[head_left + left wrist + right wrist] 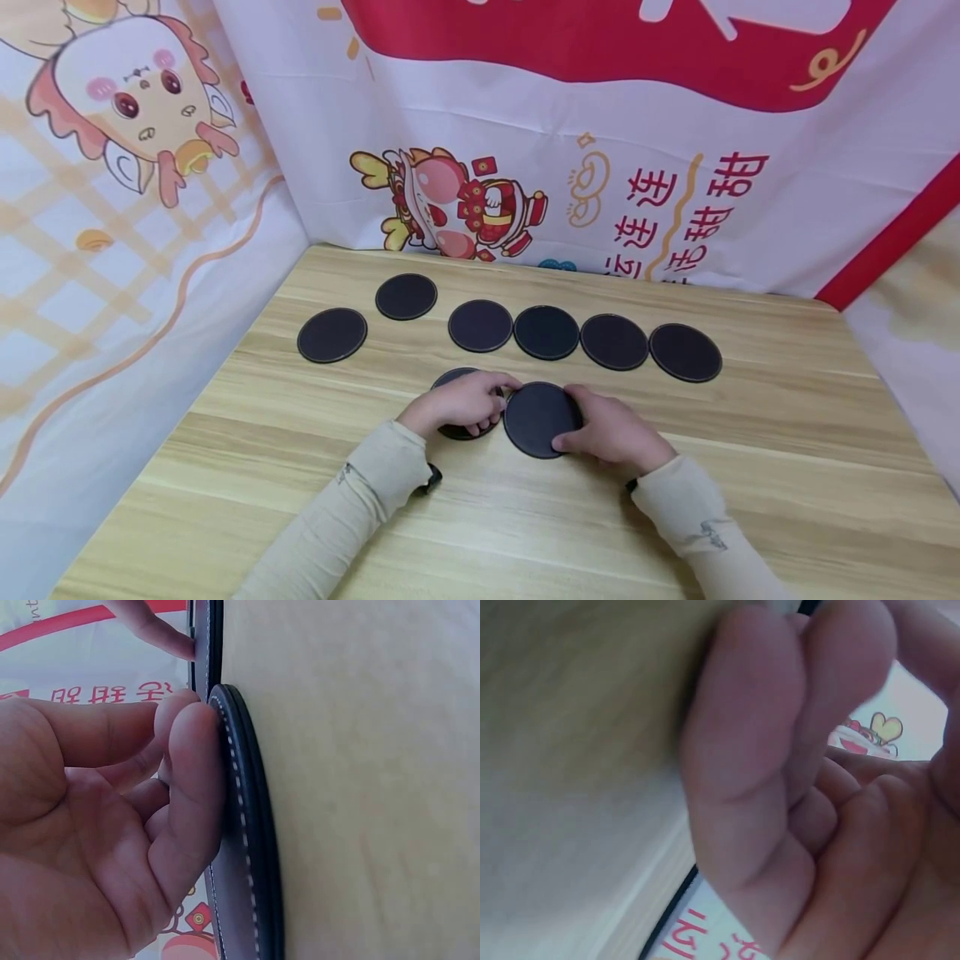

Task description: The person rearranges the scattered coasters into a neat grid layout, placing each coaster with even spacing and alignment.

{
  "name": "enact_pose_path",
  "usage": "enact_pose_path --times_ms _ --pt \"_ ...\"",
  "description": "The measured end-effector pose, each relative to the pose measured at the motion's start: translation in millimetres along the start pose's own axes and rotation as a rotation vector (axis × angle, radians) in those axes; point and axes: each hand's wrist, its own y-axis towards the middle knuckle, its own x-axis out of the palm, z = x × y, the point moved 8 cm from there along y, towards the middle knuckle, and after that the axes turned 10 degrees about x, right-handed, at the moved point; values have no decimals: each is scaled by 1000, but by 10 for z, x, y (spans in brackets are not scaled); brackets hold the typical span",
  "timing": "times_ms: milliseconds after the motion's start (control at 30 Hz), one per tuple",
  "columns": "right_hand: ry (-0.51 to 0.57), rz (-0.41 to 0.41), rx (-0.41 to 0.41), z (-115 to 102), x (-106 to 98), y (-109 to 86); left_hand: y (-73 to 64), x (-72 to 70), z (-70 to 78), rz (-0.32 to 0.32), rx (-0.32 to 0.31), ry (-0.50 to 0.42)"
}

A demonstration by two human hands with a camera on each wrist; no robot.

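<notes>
Two round black coasters with pale edge stitching lie side by side before me. My left hand (467,402) is over the left coaster (453,379), covering much of it. Its fingers are curled, and the index fingertip reaches the upper left rim of the right coaster (536,417). In the left wrist view, the curled fingers (196,761) rest against the stitched face of a coaster (244,825). With thumb and fingers spread around its right side, my right hand (611,429) grips the right coaster. The right wrist view shows its bent fingers (742,727) close up.
Behind the hands, a row of several matching coasters (546,332) runs to the right. Two more coasters (332,335) lie apart at the left on the wood-grain table (480,533). Printed cloth (465,100) hangs along the back and left sides.
</notes>
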Motion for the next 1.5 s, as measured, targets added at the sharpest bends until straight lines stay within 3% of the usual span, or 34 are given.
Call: enact_pose_path --times_ms 133,267,1200,1333,1500 --pt "-141 78 -41 -62 0 -1 9 -18 -13 6 0 -7" --pt "-169 86 -30 -78 9 -3 6 -30 3 9 8 16" --pt "-185 48 -12 -93 -4 18 -1 -42 -5 -6 20 20" --pt "-174 53 -15 -106 -28 4 -26 -177 -16 40 27 22" --pt "-115 76 -63 -214 -93 -31 -153 -646 -91 195 2 101"
